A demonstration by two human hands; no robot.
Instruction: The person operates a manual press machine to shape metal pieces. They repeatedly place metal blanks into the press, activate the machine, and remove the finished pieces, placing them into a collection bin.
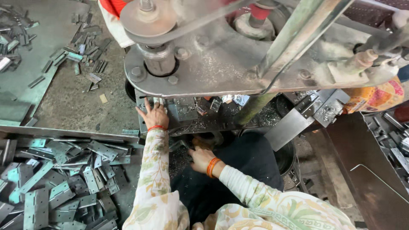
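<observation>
Workshop floor, left hand (154, 116) outstretched flat.

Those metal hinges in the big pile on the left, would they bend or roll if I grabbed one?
The metal hinges are flat plates, so one would probably stay stiff and not roll. The two leaves may swing at the joint, so it could flop open. They lie loosely overlapped, so a push would likely make them slide. The left hand rests on the machine bed, not on the pile.
</observation>
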